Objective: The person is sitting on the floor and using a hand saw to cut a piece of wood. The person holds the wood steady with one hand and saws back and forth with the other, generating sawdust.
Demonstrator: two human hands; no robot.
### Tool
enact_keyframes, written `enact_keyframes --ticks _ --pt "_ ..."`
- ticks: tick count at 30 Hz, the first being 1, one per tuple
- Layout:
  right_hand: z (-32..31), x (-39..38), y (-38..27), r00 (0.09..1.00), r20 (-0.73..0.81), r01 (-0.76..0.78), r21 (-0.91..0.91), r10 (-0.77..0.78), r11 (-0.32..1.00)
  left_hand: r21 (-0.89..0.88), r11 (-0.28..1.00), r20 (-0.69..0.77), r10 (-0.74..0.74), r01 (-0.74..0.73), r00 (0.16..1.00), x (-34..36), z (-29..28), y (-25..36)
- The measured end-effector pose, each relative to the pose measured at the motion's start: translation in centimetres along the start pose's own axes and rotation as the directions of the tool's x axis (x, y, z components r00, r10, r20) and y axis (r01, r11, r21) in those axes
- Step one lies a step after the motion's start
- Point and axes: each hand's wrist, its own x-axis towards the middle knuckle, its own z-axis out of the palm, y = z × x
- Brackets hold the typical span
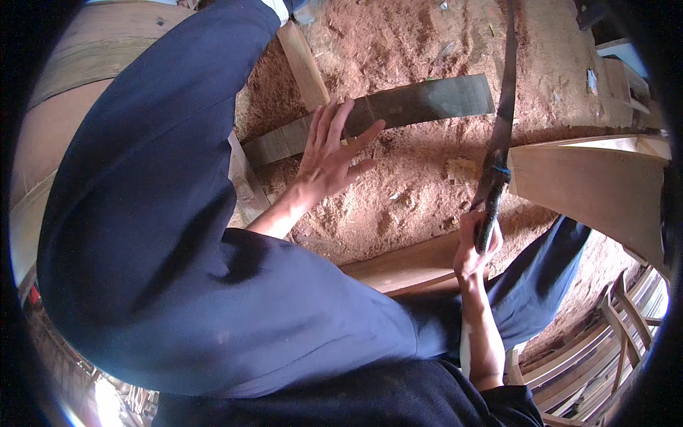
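My left hand [326,160] is open, fingers spread, over a dark, slightly curved board [437,99] lying crosswise; I cannot tell whether the fingertips touch it. My right hand [471,252] is closed around the dark handle of a long, narrow saw-like blade [505,99], which points away from me past the board's right end. A bit of blue material is wrapped near the handle. Pale wooden blocks [302,60] lie at angles to the dark board, one beyond it and another nearer me, partly hidden by my leg.
My dark-trousered legs [149,235] fill the left and lower middle over sawdust-covered ground [377,199]. A wide curved wooden panel [590,199] stands at the right. Stacked slats [590,356] lie lower right, more planks [85,50] upper left, and a board [398,263] beneath my legs.
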Motion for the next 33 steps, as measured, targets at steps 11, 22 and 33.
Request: enact_keyframes --ticks 11,22,33 --pt "-0.8 -0.3 -0.5 0.998 0.025 -0.063 0.031 0.062 0.998 0.074 0.996 -0.055 -0.040 0.044 0.998 1.1 -0.5 0.2" --pt "-1.6 0.2 -1.0 0.993 0.121 -0.018 0.020 0.015 1.000 -0.303 0.896 -0.209 -0.395 0.325 0.895 -5.2 -2.3 -3.3" --pt "0.4 -2.7 -2.1 0.927 0.367 0.056 0.071 -0.078 0.996 -0.280 0.957 -0.200 -0.139 0.080 0.970 -13.3 -4.5 2.4"
